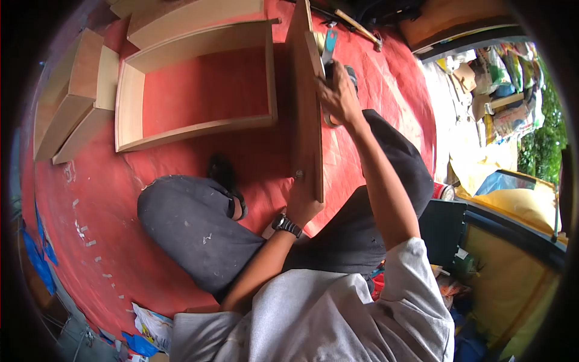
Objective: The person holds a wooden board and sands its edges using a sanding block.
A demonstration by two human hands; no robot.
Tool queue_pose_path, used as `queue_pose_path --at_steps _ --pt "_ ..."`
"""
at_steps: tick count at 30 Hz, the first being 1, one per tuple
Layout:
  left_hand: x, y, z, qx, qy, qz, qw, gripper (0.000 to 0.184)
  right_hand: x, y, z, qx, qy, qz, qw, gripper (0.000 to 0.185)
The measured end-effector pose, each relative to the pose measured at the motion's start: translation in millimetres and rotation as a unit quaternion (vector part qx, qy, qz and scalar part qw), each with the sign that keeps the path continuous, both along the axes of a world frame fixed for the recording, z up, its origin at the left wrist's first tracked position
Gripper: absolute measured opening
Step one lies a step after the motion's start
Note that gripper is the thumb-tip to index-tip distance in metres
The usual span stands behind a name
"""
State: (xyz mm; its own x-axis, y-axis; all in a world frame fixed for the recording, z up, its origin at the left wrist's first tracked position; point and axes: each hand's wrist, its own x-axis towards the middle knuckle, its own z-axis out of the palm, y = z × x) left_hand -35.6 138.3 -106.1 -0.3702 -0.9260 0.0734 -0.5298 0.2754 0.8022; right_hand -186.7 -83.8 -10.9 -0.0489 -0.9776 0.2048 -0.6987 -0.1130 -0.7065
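Note:
A brown wooden panel [306, 114] stands on edge between the legs, seen nearly edge-on. My left hand [304, 207], with a black watch on the wrist, grips its near lower end; the panel hides part of the fingers. Higher up, my right hand [341, 96] rests with spread fingers against the panel's right side and edge. Just beyond that hand is a flat tool with a blue part [330, 41], close to the panel's far end. I cannot make out whether the hand touches the tool.
An open rectangular wooden frame [196, 130] lies on the red sheet [139, 211] to the left. More wooden box parts [84, 66] stand at the far left. A hammer [360, 29] lies at the top. Bags and piled items [506, 114] are at the right.

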Motion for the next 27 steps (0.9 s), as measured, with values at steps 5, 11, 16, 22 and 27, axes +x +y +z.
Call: queue_pose_path --at_steps 5,11,16,22,27 --pt "7 -5 6 0.045 0.021 -0.059 0.997 0.079 3 -39 18 0.03 -0.027 0.001 0.999 0.049" --pt "-7 -2 -7 -0.006 0.013 -0.039 0.999 0.081 -3 -69 -5 -0.065 0.088 0.025 0.994 0.045" --pt "-9 5 -19 0.003 0.021 -0.038 0.999 0.074 11 -26 12 0.022 0.046 -0.01 0.999 0.039" --pt "-6 -5 -8 0.01 0.065 -0.021 0.998 0.039 23 141 14 0.126 -0.026 -0.021 0.991 0.071" --pt "-8 -5 -3 0.025 0.032 -0.044 0.998 0.049 22 112 38 0.164 -0.026 -0.014 0.986 0.061"
